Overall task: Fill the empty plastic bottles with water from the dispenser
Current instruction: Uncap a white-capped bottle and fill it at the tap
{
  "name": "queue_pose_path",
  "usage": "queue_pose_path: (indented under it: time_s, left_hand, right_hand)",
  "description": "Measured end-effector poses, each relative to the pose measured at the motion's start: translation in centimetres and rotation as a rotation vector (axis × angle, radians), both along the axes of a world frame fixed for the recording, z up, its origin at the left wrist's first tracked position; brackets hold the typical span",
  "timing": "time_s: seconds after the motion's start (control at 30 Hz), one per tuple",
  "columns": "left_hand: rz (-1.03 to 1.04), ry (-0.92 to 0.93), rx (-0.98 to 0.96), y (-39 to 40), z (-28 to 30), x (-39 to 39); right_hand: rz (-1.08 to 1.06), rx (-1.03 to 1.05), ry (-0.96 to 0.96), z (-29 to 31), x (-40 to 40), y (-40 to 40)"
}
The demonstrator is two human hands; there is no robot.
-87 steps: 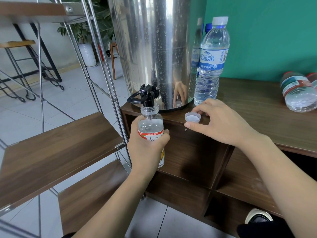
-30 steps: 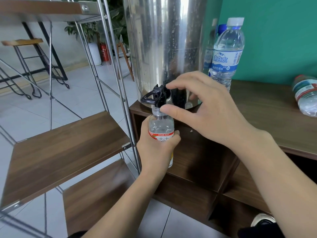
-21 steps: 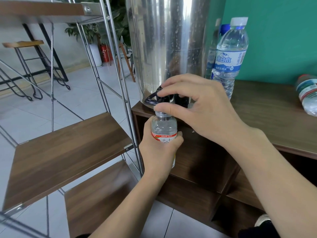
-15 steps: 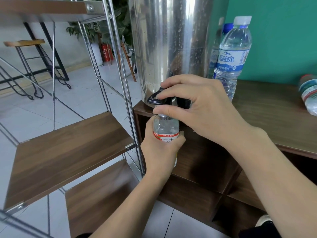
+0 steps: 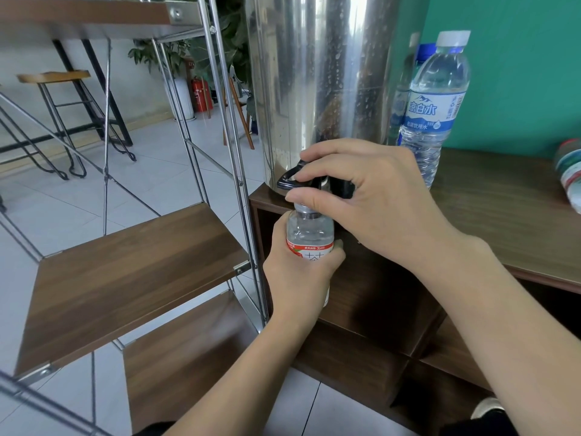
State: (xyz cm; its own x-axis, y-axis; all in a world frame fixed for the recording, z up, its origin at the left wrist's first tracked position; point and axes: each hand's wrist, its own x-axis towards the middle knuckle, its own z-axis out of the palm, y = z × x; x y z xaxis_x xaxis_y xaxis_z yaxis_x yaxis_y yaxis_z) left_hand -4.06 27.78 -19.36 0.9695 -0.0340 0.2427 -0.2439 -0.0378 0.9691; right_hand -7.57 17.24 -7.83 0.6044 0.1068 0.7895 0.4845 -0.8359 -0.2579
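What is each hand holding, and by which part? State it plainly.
The left hand grips the small bottle around its labelled body, under the tap. The right hand pinches the dispenser's black tap lever between forefinger and thumb.

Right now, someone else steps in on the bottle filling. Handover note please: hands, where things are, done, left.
Left hand grips the small bottle, mouth up under the black tap of the steel dispenser.
Right hand is on the tap lever, index finger on top, thumb beneath by the bottle neck.
Done: bottle uncapped and placed under the spout. Its water level cannot be judged.
Left: fill, cap it. A capped bottle stands right of the dispenser; another lying bottle sits at the counter's right edge.
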Motion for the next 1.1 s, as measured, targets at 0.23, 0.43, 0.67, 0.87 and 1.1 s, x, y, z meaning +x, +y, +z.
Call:
queue_pose_path:
  time_s: [0.23,0.43,0.67,0.87,1.1]
  left_hand:
    - [0.003,0.011,-0.003,-0.04,0.11,-0.02]
    - [0.004,0.002,-0.012,-0.04,0.09,-0.05]
    - [-0.001,0.004,-0.019,-0.06,0.02,0.06]
    - [-0.008,-0.002,-0.02,-0.05,-0.1,0.12]
    - [-0.009,-0.016,-0.019,-0.06,-0.16,0.14]
  right_hand:
    - [0.003,-0.022,-0.021,0.01,0.07,-0.17]
    - [0.012,-0.041,-0.048,-0.08,0.35,-0.29]
    - [0.004,-0.108,-0.12,0.01,0.35,-0.32]
    - [-0.011,-0.08,-0.043,0.24,0.33,-0.23]
    - [-0.034,-0.07,-0.031,0.33,0.23,-0.2]
